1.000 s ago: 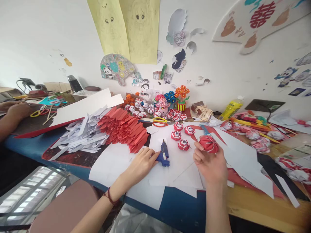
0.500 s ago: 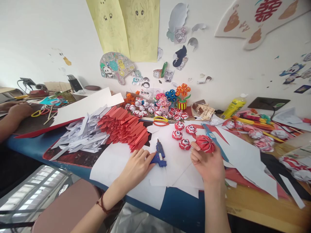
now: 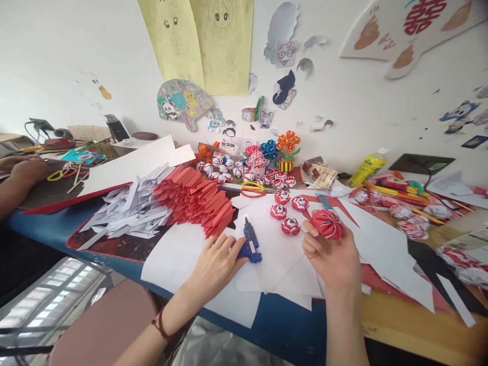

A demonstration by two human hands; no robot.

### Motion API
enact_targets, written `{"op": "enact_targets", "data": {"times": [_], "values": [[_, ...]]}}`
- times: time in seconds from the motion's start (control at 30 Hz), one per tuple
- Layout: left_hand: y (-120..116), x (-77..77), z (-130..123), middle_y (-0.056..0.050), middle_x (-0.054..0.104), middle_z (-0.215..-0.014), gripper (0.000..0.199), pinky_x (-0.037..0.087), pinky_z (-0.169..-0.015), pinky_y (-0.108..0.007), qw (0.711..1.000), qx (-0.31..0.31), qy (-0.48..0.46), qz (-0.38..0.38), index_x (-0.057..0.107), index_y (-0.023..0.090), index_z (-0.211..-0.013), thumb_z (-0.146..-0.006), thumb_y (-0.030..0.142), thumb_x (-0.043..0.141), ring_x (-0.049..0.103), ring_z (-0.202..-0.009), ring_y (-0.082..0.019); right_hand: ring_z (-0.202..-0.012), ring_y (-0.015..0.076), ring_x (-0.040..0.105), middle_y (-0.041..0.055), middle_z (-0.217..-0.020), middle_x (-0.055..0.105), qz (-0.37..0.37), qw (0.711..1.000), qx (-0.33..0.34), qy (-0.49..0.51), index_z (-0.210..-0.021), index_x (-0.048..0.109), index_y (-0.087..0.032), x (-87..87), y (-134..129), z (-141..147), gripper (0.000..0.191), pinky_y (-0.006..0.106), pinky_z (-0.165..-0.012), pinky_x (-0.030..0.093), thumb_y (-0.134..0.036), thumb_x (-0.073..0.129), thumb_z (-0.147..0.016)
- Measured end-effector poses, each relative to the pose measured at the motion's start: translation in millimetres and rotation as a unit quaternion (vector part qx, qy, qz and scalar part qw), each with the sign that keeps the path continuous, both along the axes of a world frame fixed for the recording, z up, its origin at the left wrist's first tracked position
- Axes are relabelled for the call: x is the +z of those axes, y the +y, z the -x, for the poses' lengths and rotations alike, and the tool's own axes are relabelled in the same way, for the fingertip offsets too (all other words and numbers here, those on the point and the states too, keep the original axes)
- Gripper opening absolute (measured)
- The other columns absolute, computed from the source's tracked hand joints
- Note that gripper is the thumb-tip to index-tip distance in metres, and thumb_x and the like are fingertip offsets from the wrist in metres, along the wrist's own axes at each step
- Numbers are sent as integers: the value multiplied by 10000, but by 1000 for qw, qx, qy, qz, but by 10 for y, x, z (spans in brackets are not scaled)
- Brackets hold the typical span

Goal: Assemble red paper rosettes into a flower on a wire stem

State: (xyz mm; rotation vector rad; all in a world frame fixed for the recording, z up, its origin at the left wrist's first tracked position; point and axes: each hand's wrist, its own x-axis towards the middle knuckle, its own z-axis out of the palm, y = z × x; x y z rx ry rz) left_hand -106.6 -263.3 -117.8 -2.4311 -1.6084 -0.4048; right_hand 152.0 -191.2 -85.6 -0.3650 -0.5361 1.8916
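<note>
In my right hand (image 3: 330, 254) a round red-and-white paper flower (image 3: 327, 224) is held up between the fingers, its red folded side toward me. My left hand (image 3: 221, 259) is closed at the handle of a blue glue gun (image 3: 250, 243), which lies on white paper with its nozzle pointing away. Just beyond the nozzle and to its right, several finished red-and-white paper flowers (image 3: 291, 226) sit on the sheets. Left of the glue gun are a heap of folded red paper pieces (image 3: 194, 195) and a heap of folded white paper pieces (image 3: 133, 206).
More paper flowers (image 3: 224, 165) and small flower pots (image 3: 286, 163) line the wall. A yellow bottle (image 3: 368, 168) stands at the back right. A blue cutter (image 3: 324, 201) lies behind my right hand. Another person's hand (image 3: 28, 173) rests at far left near scissors (image 3: 61, 174).
My right hand has shifted slightly to the right with the paper flower. My left hand and the glue gun have stayed almost where they were.
</note>
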Motion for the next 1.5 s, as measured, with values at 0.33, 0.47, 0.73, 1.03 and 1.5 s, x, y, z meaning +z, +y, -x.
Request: {"op": "enact_targets", "data": {"times": [0.33, 0.47, 0.73, 1.03, 1.5], "values": [[30, 134, -171, -40, 644, -890, 215, 346, -707, -348, 995, -45, -89, -16, 627, 187, -1022, -1006, 302, 447, 562, -812, -203, -458, 63, 226, 8, -718, 532, -40, 998, 33, -35, -835, 583, -195, 232, 0, 137, 274, 176, -476, 353, -393, 436, -955], [22, 264, -309, -28, 647, -859, 224, 380, -728, -316, 970, -104, -211, 61, 648, 191, -1004, -973, 372, 519, 567, -789, -173, -458, 64, 255, 20, -724, 554, -59, 996, 58, -42, -827, 579, -197, 326, 29, 281, 291, 182, -490, 381, -412, 437, -963], [207, 510, -508, 21, 624, -623, 159, 355, -535, -198, 880, -76, -394, 254, 660, 154, -792, -893, 253, 588, 505, -547, -85, -473, 90, 407, 25, -767, 594, -104, 991, 40, -73, -882, 605, -219, 548, 98, 541, 256, 223, -482, 417, -405, 449, -962], [-6, 894, 19, 19, 690, -624, 137, 394, -499, -143, 866, -118, -330, 356, 656, 160, -776, -884, 196, 581, 559, -508, -61, -690, 134, 582, 9, -857, 633, -121, 989, -74, -32, -957, 646, -267, 281, 424, 551, 218, 256, -635, 495, -453, 537, -923], [936, 1567, -510, 19, 651, -660, 85, 488, -502, -162, 810, -281, -464, -223, 606, 140, -814, -893, 121, 583, 584, -535, -51, -730, 128, 617, -8, -992, 699, -163, 984, -53, -49, -1073, 649, -285, 38, 569, 654, 397, 244, -637, 527, -504, 772, -765]]}}
